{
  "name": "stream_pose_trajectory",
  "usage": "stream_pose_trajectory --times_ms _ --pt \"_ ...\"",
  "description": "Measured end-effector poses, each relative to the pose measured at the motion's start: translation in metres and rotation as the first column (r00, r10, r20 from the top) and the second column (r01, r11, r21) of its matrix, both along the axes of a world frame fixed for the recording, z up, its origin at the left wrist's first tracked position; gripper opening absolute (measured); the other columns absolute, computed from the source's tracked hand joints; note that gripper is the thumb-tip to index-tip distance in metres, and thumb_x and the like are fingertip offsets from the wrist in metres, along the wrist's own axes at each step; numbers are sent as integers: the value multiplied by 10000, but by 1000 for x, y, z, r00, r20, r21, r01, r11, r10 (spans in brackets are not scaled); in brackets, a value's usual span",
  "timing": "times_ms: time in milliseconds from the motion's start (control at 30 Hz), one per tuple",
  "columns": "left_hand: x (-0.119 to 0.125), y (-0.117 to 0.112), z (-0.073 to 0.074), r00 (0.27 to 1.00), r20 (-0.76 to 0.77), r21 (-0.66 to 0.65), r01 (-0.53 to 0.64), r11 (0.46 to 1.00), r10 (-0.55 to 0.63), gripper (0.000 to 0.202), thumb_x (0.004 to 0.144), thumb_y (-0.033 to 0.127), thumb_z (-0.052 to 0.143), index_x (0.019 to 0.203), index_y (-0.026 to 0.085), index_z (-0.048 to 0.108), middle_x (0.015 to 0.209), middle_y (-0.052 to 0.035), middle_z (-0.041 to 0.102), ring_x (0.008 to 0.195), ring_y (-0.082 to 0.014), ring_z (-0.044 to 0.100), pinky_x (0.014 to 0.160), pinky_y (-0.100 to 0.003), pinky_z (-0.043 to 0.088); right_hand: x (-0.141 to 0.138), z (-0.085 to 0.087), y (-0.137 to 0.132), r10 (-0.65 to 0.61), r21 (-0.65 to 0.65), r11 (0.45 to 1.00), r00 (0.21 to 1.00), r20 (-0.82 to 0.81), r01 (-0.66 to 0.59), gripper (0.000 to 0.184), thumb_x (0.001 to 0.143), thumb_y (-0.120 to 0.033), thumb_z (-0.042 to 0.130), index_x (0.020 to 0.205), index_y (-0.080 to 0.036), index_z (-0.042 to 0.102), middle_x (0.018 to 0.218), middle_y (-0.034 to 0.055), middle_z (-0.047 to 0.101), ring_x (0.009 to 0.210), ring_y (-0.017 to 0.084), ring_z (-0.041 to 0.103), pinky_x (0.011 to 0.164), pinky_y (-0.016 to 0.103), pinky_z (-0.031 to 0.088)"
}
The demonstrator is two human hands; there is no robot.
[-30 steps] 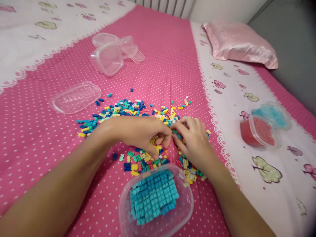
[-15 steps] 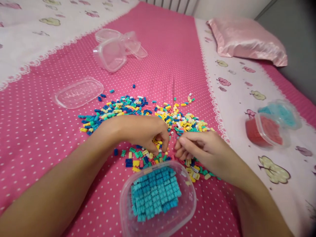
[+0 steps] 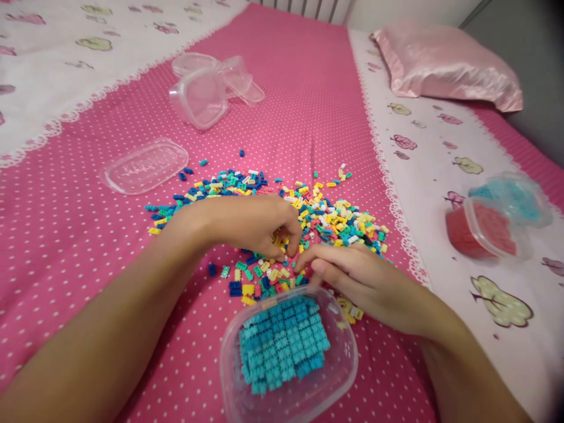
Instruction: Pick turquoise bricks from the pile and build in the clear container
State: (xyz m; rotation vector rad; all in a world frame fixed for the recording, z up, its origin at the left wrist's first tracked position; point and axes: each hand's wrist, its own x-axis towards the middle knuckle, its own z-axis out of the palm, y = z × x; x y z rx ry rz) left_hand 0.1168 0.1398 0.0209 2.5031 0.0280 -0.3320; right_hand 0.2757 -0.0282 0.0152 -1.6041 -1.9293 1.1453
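Note:
A heap of small bricks in several colours (image 3: 264,205) lies on the pink dotted bedspread (image 3: 66,235). My left hand (image 3: 247,226) rests on the heap with its fingers curled, pinching among the bricks. My right hand (image 3: 356,279) lies beside it, fingers drawn together and pointing left, their tips meeting the left hand's tips just above a clear tub (image 3: 288,352). That tub holds joined light-blue bricks and sits closest to me. What the fingers pinch is too small to make out.
A clear lid (image 3: 145,165) lies left of the heap. Empty clear tubs (image 3: 207,88) sit farther back. At the right, a tub of red bricks (image 3: 484,229) and a tub of blue bricks (image 3: 513,197) rest on the white border. A pink pillow (image 3: 445,64) is at the back right.
My right hand has drawn back from the heap toward me and the light-blue tub, and now its fingertips meet the left hand's. The left hand stayed nearly in place.

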Motion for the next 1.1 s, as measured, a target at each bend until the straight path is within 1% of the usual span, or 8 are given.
stream_pose_trajectory --times_ms 167,333,467,567,667,767,933,1100 --pt "-1 0 3 997 70 20 -14 1000 12 156 821 79 663 872 194 756 853 6 700 798 -117 605 728 -223 422 2 -2 0 4 -54 999 999 -46 -7 324 1081 -416 357 1025 -246 627 900 -44 709 789 114 628 706 262 417" --pt "-2 1 3 997 69 -22 -34 999 36 114 878 132 629 851 172 732 810 6 689 737 -109 596 672 -224 409 -3 -3 -2 18 -79 997 995 -98 -26 328 1078 -458 358 1188 -290 617 1083 -39 714 974 126 651 831 268 443" --pt "-2 3 4 986 126 -13 -104 994 105 177 927 129 555 907 158 728 820 2 702 721 -103 600 650 -222 396 -6 -5 -3 -24 17 1000 998 -63 25 316 1072 -425 395 1310 -296 557 1248 -14 666 1099 133 618 897 268 439" --pt "-2 4 4 970 209 35 -134 990 124 202 938 120 528 941 156 727 859 -6 705 764 -111 608 683 -228 391 -2 -8 0 -130 105 985 988 -85 138 278 1073 -412 395 1198 -284 607 1100 -16 684 988 123 632 832 261 454" --pt "-2 5 2 962 241 42 -145 989 130 208 941 126 522 976 164 723 898 -14 708 803 -120 617 708 -232 391 3 -12 2 -196 115 967 954 -226 226 286 1075 -422 386 1075 -263 624 995 -20 688 923 117 657 806 258 481" --pt "-2 5 0 961 242 32 -149 988 137 209 944 142 515 994 170 716 914 -18 714 810 -125 624 709 -232 396 2 -13 2 -152 63 982 949 -277 176 300 1081 -426 374 1051 -250 615 946 -29 723 898 107 685 809 250 484" --pt "0 4 -2 959 250 48 -153 987 136 229 946 138 508 1048 174 710 974 -20 721 851 -128 636 738 -229 415 -7 -14 2 -15 75 997 992 -126 24 312 1084 -427 367 1087 -259 630 916 -47 723 846 99 660 776 248 442" --pt "0 5 -3 957 256 59 -156 986 136 245 951 126 501 1066 173 712 985 -19 725 866 -128 643 747 -228 419 -6 -14 2 -34 101 994 987 -157 50 309 1086 -438 357 1171 -293 615 907 -65 716 842 95 656 791 245 431"
